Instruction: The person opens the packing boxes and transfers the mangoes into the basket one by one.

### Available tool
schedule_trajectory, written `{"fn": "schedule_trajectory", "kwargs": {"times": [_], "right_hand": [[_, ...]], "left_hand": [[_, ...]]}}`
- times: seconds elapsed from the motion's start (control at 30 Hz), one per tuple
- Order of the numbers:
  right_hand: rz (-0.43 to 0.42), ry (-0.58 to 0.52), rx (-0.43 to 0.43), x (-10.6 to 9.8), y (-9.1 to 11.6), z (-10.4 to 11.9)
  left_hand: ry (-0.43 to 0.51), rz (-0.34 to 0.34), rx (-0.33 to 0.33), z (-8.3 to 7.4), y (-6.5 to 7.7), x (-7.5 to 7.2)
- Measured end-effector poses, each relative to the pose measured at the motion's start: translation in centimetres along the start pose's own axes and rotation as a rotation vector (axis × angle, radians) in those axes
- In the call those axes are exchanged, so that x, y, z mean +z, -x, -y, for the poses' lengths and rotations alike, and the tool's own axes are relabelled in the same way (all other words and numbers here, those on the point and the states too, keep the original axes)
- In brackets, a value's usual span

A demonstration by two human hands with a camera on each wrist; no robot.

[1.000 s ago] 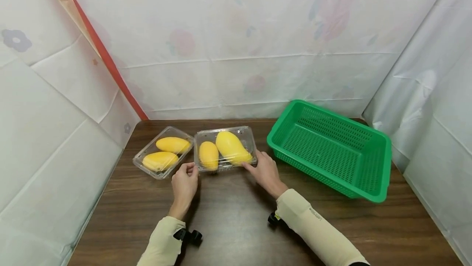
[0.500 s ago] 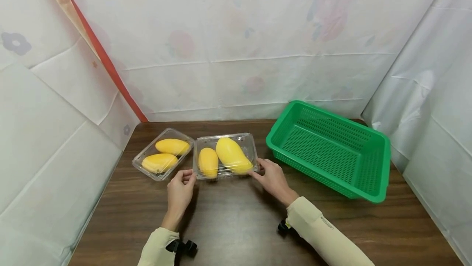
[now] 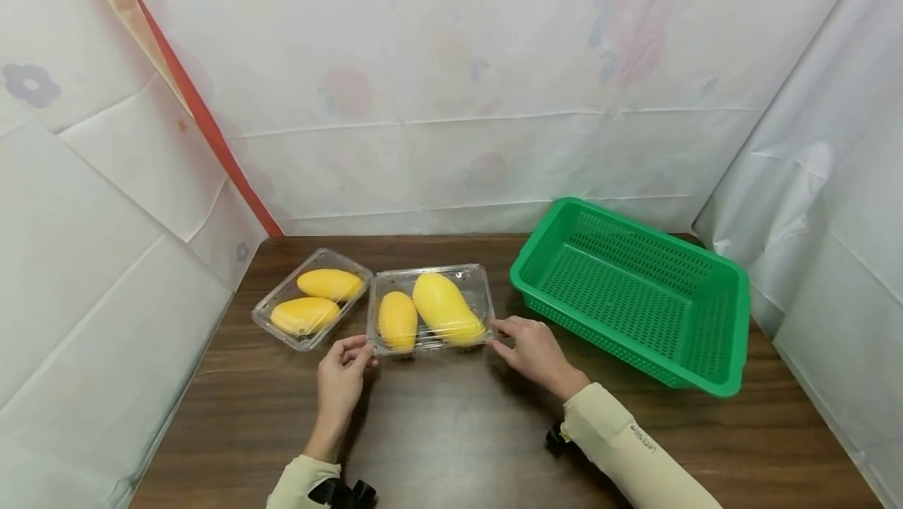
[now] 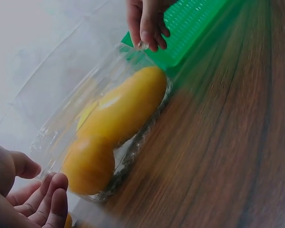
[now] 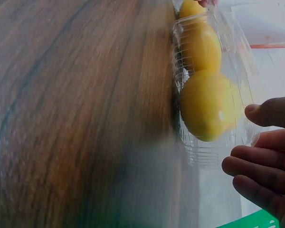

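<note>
A clear plastic clamshell box (image 3: 430, 278) with two yellow mangoes inside, a smaller one (image 3: 398, 321) and a larger one (image 3: 447, 307), lies at the middle of the table. My left hand (image 3: 342, 383) pinches its near left corner between thumb and fingers. At the near right corner, my right hand (image 3: 536, 354) pinches the rim, as the right wrist view also shows, its lower fingers extended. Through the clear lid both mangoes are visible in each wrist view. Just to the left stands a second clear clamshell box (image 3: 271, 303) holding two more mangoes (image 3: 306, 315), touched by neither hand.
A green perforated plastic basket (image 3: 635, 364) sits on the right side of the brown wooden table (image 3: 451, 446), with nothing seen inside it. White patterned sheets (image 3: 437, 62) hang behind and along both sides of the table.
Both hands have drawn the middle box a little nearer to me, and its mangoes moved with it. The left box and the green basket have stayed in place.
</note>
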State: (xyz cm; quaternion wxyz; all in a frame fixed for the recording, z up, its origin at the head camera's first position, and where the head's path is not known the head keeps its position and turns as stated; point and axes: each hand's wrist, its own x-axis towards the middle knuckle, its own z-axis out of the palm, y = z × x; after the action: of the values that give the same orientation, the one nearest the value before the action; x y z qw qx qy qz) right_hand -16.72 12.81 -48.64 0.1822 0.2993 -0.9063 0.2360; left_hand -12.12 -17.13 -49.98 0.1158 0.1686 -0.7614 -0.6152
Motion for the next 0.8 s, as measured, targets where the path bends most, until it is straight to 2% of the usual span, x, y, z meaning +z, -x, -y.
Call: {"fn": "schedule_trajectory", "kwargs": {"times": [0.17,0.37,0.57,0.8], "right_hand": [[-0.009,0.039,-0.063,0.0,0.1,-0.3],[-0.064,0.085,-0.134,0.1,0.1,-0.3],[-0.067,0.1,-0.167,0.1,0.1,-0.3],[-0.059,0.112,-0.202,-0.4,-0.2,-0.3]], "left_hand": [[0.107,0.035,-0.096,0.1,0.2,0.1],[0.269,0.12,-0.235,-0.2,0.8,0.7],[0.328,0.167,-0.303,-0.2,1.6,1.6],[0.309,0.207,-0.334,-0.1,1.9,2.9]]}}
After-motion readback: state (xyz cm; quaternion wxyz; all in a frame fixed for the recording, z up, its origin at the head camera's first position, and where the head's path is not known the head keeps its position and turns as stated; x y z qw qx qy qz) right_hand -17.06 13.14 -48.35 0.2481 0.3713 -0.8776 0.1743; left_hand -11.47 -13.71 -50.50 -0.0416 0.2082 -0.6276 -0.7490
